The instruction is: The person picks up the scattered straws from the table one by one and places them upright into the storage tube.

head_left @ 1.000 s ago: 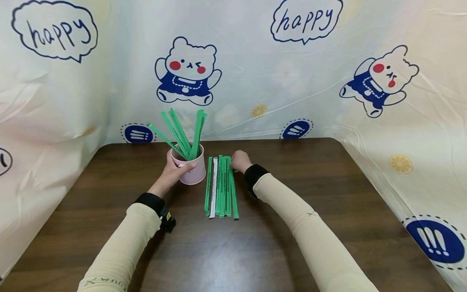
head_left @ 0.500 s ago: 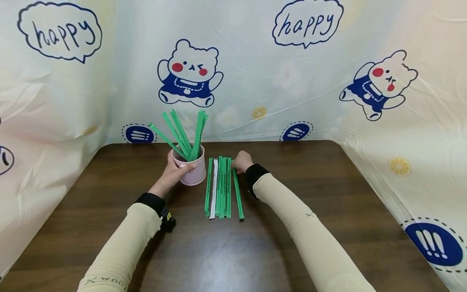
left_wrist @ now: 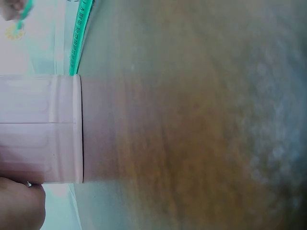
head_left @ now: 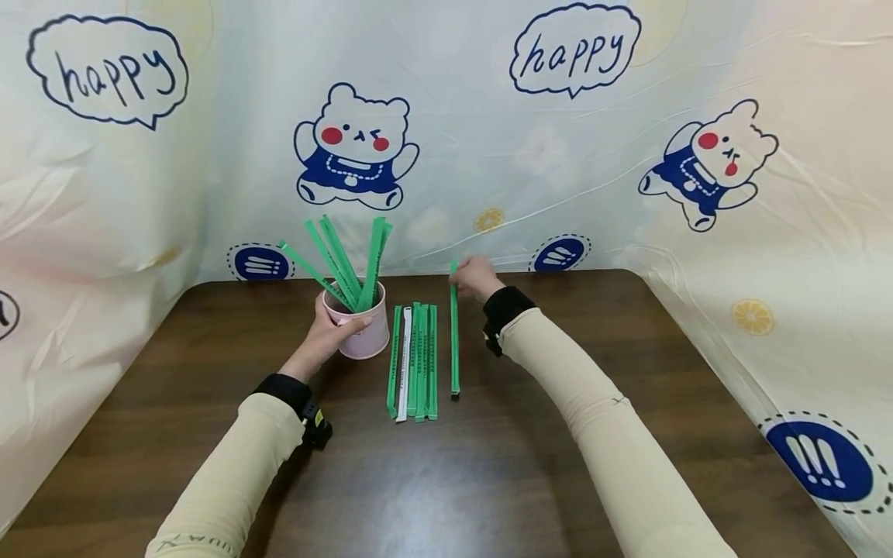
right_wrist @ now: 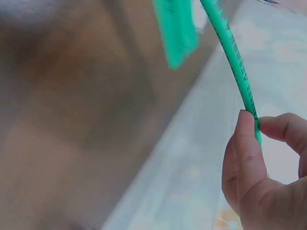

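My left hand holds a small pink bucket at its side, thumb across the front below the rim. Several green wrapped straws stand tilted inside it. My right hand pinches one green wrapped straw near its far end, and the right wrist view shows thumb and fingertip closing on that straw. Between bucket and right hand lies a row of green wrapped straws, with one white wrapped straw among them. In the left wrist view the bucket hides most of my left hand.
A brown wooden table carries everything. Its back edge meets a pale printed curtain with bears and "happy" bubbles, which also hangs along both sides.
My right hand has drawn the rightmost green straw away from the row, to the right, and lifted it toward the back. My left hand stays on the bucket.
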Tool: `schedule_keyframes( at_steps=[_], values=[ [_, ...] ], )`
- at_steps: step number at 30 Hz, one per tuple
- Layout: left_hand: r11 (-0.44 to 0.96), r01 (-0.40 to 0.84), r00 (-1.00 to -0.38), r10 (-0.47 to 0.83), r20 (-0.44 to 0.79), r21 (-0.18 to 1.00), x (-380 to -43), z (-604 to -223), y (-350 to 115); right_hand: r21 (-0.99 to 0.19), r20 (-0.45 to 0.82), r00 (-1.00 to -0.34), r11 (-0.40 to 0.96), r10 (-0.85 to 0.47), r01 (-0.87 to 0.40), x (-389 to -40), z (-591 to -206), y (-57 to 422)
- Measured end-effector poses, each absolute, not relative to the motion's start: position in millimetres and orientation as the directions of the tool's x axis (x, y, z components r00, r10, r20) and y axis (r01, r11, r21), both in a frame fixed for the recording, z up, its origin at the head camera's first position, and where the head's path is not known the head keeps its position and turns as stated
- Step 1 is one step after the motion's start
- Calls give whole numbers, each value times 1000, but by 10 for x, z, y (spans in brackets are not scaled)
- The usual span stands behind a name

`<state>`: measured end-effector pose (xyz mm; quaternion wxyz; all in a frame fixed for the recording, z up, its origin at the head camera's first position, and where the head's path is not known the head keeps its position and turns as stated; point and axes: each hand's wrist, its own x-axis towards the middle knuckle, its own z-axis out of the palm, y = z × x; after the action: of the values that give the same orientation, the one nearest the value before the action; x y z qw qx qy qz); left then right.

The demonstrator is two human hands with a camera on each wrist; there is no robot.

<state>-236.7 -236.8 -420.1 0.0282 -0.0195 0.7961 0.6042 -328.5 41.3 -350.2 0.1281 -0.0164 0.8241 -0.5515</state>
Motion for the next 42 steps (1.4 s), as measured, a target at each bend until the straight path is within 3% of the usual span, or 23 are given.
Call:
schedule_keyframes(
  at_steps=[6,13,22,34,42],
  values=[
    [279,-58,-998,4,-62,959,-2354,-4218,-2379,-945,-17,-988,326,-156,-35,-3244,-3056,430],
    [283,-22,-1000,-3,-22,959,-2353,-4302,-2418,-939,188,-974,267,-129,-217,-3340,-2830,460],
    [282,-95,-995,5,-101,955,-2364,-4318,-2431,-930,236,-966,262,-107,-257,-3372,-2549,462],
    [306,-58,-998,9,-64,950,-2394,-4233,-2407,-921,307,-946,220,-99,-322,-3375,-2025,324],
    [300,-43,-999,5,-47,953,-2399,-4273,-2404,-924,302,-942,199,-144,-326,-3298,-1903,43]
  ],
)
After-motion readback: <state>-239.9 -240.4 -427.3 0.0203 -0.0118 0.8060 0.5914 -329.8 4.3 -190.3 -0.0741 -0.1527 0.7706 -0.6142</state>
